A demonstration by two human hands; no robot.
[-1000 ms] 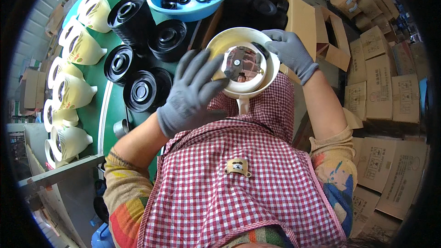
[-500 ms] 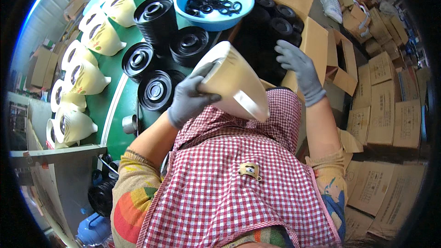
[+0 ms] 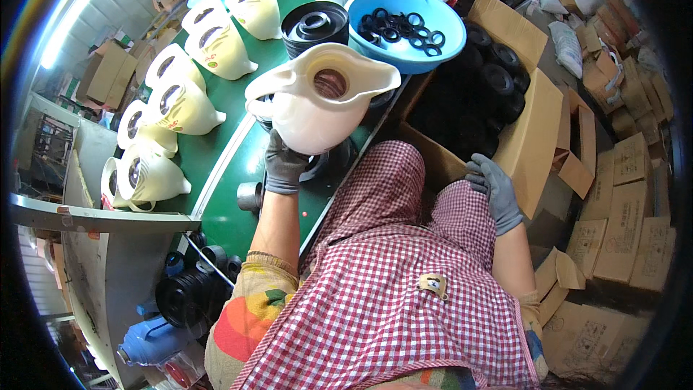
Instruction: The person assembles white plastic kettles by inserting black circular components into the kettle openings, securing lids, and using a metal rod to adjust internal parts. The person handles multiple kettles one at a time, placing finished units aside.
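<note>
A cream plastic jug shell [image 3: 307, 117] with a spout, a handle and a round opening in its top is held up over the green table. Grey-gloved, my left hand [image 3: 285, 165] grips it from the near side; part of the fingers is hidden beneath it. My right hand [image 3: 498, 193], in a grey glove too, is empty with fingers loosely stretched, beside my knee and the near side of an open cardboard box [image 3: 534, 152]. Black round parts [image 3: 498, 78] fill that box. Behind the jug shell rises a stack of black ribbed discs [image 3: 315, 23].
A blue basin [image 3: 411, 58] with black rings stands at the table's far side. Several cream jug shells [image 3: 180, 105] line the table's [image 3: 216, 211] left side. A grey metal cylinder [image 3: 250, 196] sits near its edge. Cartons [image 3: 613, 231] are piled at the right.
My left hand has moved the jug shell left over the table and turned its opening into view. My right hand has lowered from over the box toward my knee. The view has shifted.
</note>
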